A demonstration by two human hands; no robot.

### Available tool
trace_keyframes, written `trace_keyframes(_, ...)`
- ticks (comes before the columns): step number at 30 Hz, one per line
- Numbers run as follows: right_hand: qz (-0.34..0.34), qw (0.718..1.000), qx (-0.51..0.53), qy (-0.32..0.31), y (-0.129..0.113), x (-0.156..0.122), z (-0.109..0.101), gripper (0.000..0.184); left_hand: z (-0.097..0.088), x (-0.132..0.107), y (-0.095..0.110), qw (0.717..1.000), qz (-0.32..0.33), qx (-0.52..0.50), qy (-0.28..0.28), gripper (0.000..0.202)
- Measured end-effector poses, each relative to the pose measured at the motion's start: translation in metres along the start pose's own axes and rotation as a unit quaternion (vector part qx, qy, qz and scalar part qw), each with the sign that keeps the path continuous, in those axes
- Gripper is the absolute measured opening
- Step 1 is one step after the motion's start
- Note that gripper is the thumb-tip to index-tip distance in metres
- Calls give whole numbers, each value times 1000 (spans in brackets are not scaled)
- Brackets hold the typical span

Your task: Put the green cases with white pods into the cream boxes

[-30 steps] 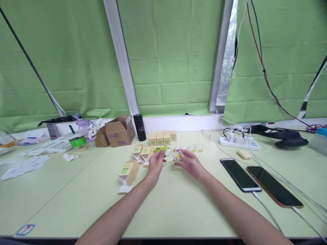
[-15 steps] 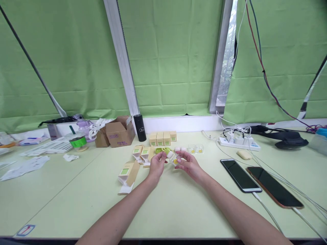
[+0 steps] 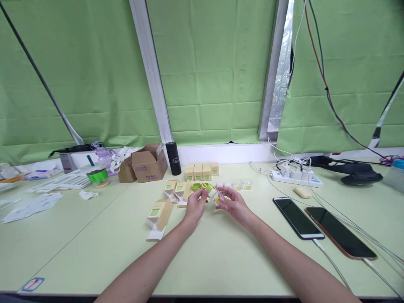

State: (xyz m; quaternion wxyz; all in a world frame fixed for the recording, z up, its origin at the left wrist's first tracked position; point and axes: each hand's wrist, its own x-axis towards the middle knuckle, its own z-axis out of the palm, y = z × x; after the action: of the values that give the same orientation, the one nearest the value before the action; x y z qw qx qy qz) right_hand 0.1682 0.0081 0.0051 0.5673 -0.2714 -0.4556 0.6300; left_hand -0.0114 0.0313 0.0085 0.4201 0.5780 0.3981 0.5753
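My left hand (image 3: 196, 205) is closed, its fingertips pinched on a small white block (image 3: 213, 193). My right hand (image 3: 235, 203) grips a small clear plastic case (image 3: 217, 200) with a yellow mark on it. The block is at the case's edge; how far inside it sits I cannot tell. Just behind my hands lie a green case (image 3: 196, 186) and another yellow-green piece (image 3: 205, 185), partly covered by my left fingers. Pale pink-white blocks (image 3: 223, 184) and two more clear cases (image 3: 242, 184) sit behind my right hand.
Several small closed cardboard boxes (image 3: 202, 171) stand at the back. Three opened ones (image 3: 159, 214) lie left of my hands. A brown carton (image 3: 148, 164) and black bottle (image 3: 173, 158) are behind. Phones (image 3: 298, 218) with cables and a power strip (image 3: 296, 178) are on the right.
The white block has shifted slightly right and down, closer to the clear case. Both hands stay in nearly the same place and keep their hold.
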Motion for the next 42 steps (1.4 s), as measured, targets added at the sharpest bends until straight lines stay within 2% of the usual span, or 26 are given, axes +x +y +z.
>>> trace_keyframes(8,-1,1000,4,3,0,0,1,53,2,-1,-2,1000,-6,11,2,71)
trace_keyframes(21,-11,1000,0,1,-1,-1,3,52,3,-5,-2,1000,2,-2,-31,61)
trace_keyframes(30,-35,996,-77,-6,1,-1,2,57,-1,-9,3,998,-6,-20,-61,58)
trace_keyframes(34,-48,995,-86,-25,0,-2,4,59,-1,-8,1,998,-9,-24,-57,64)
trace_keyframes(37,-50,995,-79,-28,1,-3,5,60,-1,-8,0,998,6,-20,-54,65)
trace_keyframes(42,-66,996,-38,-37,-1,-6,8,59,-1,-13,3,995,45,-10,-85,60)
